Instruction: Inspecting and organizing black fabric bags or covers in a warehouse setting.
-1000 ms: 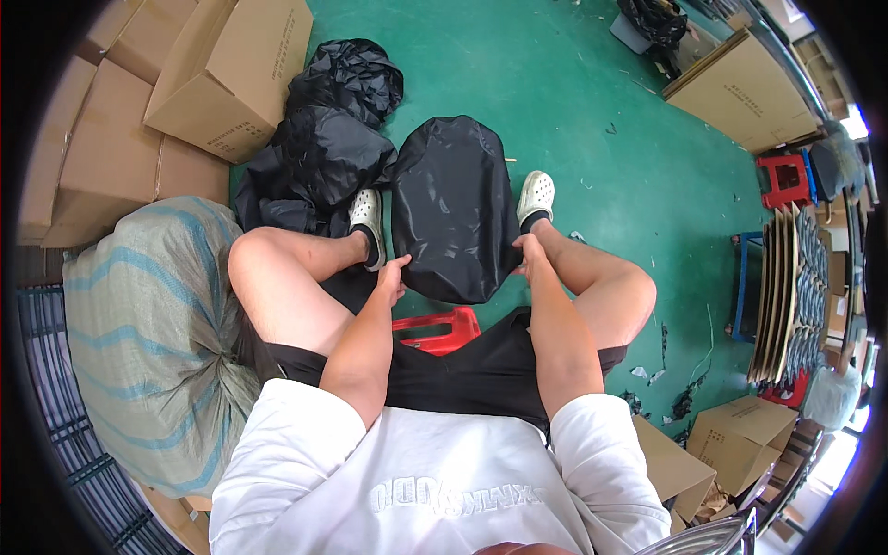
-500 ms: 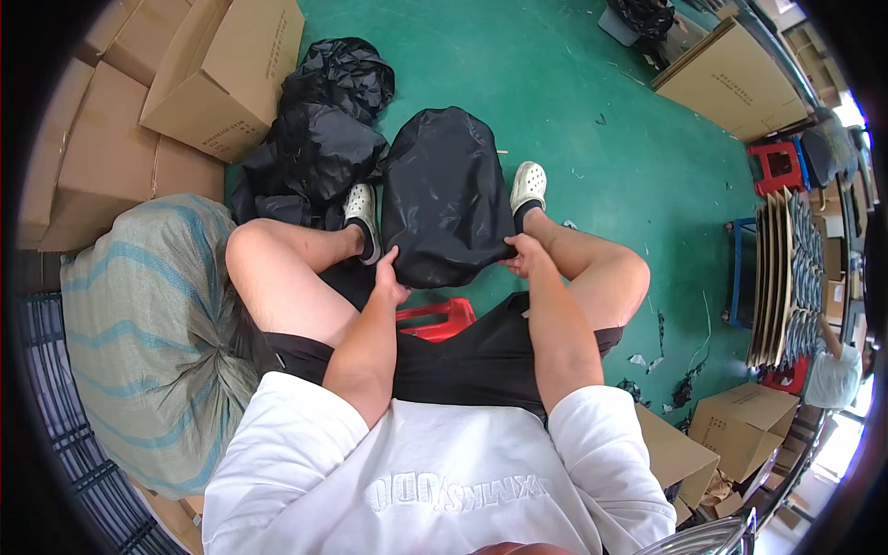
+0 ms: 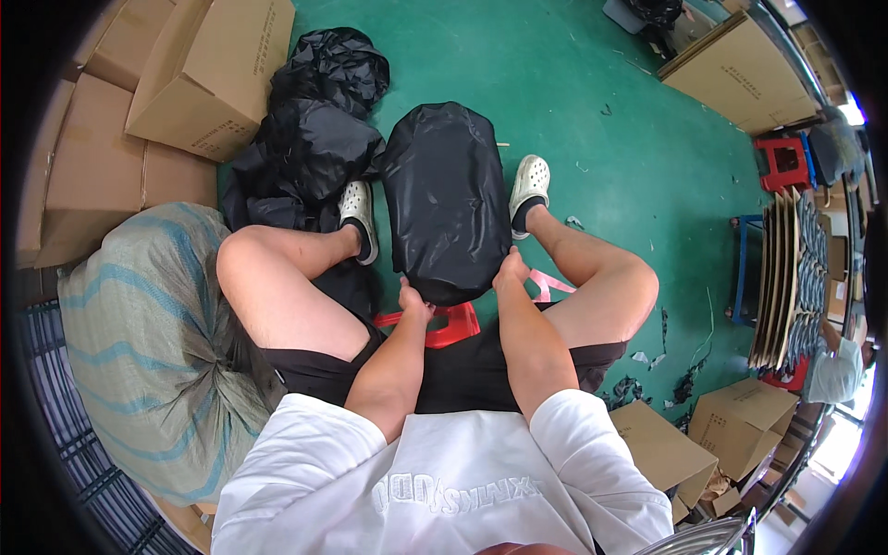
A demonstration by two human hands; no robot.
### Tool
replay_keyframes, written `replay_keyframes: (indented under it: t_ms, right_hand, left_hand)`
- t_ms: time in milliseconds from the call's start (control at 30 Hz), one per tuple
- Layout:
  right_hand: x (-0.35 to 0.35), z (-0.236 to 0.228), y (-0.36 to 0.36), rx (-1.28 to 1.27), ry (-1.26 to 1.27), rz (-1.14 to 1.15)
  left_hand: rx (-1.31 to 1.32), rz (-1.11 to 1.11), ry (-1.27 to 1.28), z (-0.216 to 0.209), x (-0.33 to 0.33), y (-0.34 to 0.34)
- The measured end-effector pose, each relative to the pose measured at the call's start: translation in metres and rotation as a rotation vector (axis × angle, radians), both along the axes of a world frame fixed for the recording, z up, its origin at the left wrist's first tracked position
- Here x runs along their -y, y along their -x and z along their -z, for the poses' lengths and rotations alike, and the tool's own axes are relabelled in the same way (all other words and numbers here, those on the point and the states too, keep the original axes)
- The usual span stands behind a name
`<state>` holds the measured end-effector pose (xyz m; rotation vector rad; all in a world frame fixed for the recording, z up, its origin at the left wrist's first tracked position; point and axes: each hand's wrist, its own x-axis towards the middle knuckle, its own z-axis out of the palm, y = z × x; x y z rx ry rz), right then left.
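A smooth, shiny black bag (image 3: 444, 190), oblong and filled out, stands between my feet with its near end toward my lap. My left hand (image 3: 415, 300) grips the near left corner, some fingers hidden beneath the bag. At the near right side my right hand (image 3: 511, 267) is closed on the edge of the same bag. Just below the near end shows part of a red plastic stool (image 3: 453, 326) between my thighs. A pale pink strip (image 3: 551, 283) lies beside my right wrist.
Crumpled black bags (image 3: 319, 148) lie left of my left foot. Cardboard boxes (image 3: 203, 83) are stacked at the far left, above a large striped woven sack (image 3: 148, 342). At right, flat boards (image 3: 777, 277) stand on a blue cart, and open cartons (image 3: 740, 425) sit nearer.
The bag's near end has come closer to me, and its surface looks longer and smoother. My hands have drawn closer together, the left moving right and nearer. The pink strip has come into view.
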<state>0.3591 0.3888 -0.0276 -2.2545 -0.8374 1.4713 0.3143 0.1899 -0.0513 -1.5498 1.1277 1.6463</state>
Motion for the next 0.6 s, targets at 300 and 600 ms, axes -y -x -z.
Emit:
replay_keyframes:
  t_ms: [300,600]
  right_hand:
    - [-0.004,0.019,0.011,0.152,-0.013,-0.060]
    - [-0.004,0.043,0.013,-0.205,0.164,0.274]
  left_hand:
    - [0.106,-0.114,-0.012,0.048,0.004,0.013]
    - [-0.039,-0.184,-0.224,0.052,0.012,0.031]
